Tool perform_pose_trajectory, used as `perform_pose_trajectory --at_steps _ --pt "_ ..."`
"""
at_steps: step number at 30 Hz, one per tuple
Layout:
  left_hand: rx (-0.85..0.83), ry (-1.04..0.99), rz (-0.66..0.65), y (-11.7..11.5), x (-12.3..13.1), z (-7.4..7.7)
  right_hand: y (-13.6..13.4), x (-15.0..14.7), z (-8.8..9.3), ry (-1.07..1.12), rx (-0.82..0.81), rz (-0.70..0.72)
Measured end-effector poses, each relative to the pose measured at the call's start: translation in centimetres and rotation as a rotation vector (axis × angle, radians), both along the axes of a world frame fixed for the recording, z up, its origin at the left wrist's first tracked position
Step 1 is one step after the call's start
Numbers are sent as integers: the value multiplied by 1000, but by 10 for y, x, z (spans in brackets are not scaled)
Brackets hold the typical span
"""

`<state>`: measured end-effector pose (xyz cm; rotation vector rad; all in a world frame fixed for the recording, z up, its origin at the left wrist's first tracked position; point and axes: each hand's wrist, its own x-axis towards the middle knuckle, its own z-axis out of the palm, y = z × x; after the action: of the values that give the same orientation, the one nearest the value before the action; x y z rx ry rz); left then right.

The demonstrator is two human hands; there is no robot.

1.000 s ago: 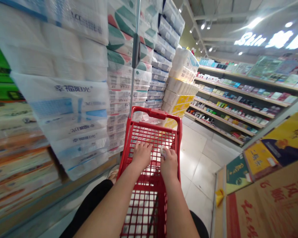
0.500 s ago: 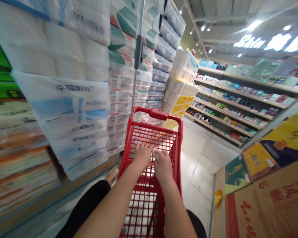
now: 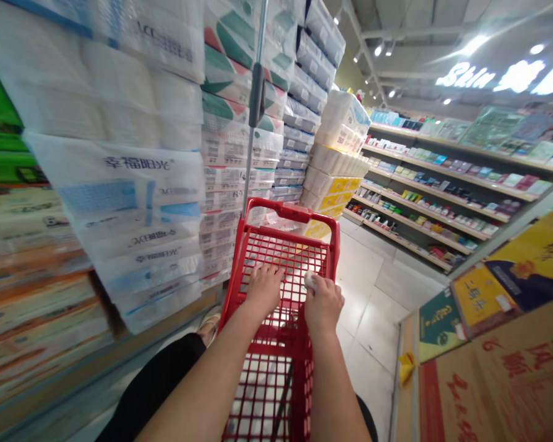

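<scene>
A red plastic shopping basket cart (image 3: 335, 236) with a lattice surface stands before me, tilted in view. My left hand (image 3: 265, 287) lies palm down at the lattice, fingers stretched forward and a little apart, holding nothing that I can see. On the right side of the cart, my right hand (image 3: 324, 304) is closed round a small crumpled white wad (image 3: 309, 280), which pokes out between thumb and fingers. Whether it is tissue or cloth cannot be made out. Both forearms reach over the cart's near part.
Tall stacks of wrapped paper packs (image 3: 156, 184) rise on the left, close to the cart. A metal pole (image 3: 249, 159) stands just behind the cart. Cardboard boxes (image 3: 502, 380) line the right side. Stocked shelves (image 3: 442, 184) stand farther back beyond the tiled floor (image 3: 364, 294).
My right hand has moved right, away from my left hand, carrying the white wad to the cart's right side. My left hand has stayed in place.
</scene>
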<state>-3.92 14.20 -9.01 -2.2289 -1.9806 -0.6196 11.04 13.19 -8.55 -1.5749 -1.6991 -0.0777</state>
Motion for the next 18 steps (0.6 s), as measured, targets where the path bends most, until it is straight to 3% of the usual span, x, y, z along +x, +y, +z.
perform_pose_trajectory --at_steps 1,5,10,15,18 --pt "-1 -4 1 0 0 0 1 2 -1 0 -3 11" --pt "3 -22 0 1 1 0 4 1 -6 -15 -84 272" --pt "27 -14 0 3 1 -2 5 -1 -4 26 -21 74" --pt "22 -28 -4 4 0 -2 0 -10 -4 40 -164 324" --pt "26 -25 -12 4 -1 -2 3 -5 -3 98 -129 238"
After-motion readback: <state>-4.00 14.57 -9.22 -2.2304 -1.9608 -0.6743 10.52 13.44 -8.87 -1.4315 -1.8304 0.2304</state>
